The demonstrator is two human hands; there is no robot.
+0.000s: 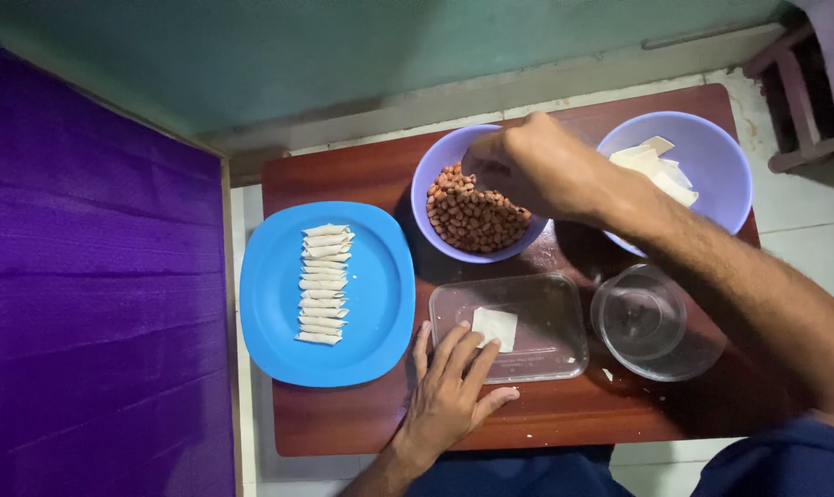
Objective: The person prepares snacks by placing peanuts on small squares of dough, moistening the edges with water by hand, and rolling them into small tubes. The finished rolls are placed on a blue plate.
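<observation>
The right hand is positioned over the purple bowl of peanuts, which stands toward the far edge of the bench, near its middle. The fingers are bunched together and pointed down at the bowl's far rim; whether they pinch any peanuts cannot be determined, as the back of the hand conceals the fingertips.

The left hand lies flat near the front edge of the bench. Its fingers are spread slightly and rest on the near-left corner of a clear rectangular plastic lid. A small white square wrapper lies on this lid, with the fingertips touching or just beside its near edge.

A second purple bowl stands at the far right corner of the bench and contains a stack of white square wrappers. The right forearm crosses in front of this bowl.

A clear round container stands just right of the plastic lid, near the right edge of the bench.

A blue plate overhangs the left edge of the bench. It carries a single column of rolled white wrappers, laid side by side and touching, running from the far side of the plate to the near side.
</observation>
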